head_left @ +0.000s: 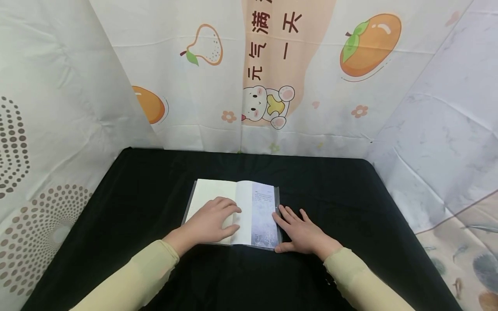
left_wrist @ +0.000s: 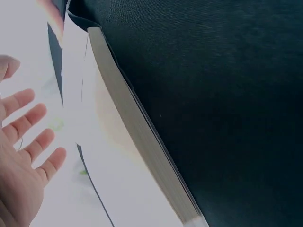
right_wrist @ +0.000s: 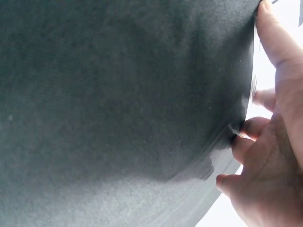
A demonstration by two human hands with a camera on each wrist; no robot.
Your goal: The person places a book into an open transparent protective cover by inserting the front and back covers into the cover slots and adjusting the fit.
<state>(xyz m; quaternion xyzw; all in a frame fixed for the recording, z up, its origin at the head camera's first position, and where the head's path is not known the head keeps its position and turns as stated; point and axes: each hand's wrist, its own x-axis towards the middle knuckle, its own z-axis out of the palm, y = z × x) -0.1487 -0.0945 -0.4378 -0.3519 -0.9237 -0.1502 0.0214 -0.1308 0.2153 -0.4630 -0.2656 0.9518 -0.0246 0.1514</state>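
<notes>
An open book (head_left: 244, 203) lies on a black cloth, with a blank cream page at the left and a pale purple printed flap (head_left: 263, 216) at the right. Over the left page and the centre fold is my left hand (head_left: 212, 220), its fingers loosely bent and holding nothing. In the left wrist view, its fingers are spread apart near the pages, and the thick page block (left_wrist: 137, 127) shows edge-on. My right hand (head_left: 301, 233) rests at the book's right edge with fingers spread, fingertips touching the cover edge and the cloth.
The black-covered table (head_left: 334, 185) extends around the book. White printed curtains (head_left: 202, 95) hang behind it, and more fabric hangs at the left (head_left: 66, 108) and right (head_left: 439, 129) sides.
</notes>
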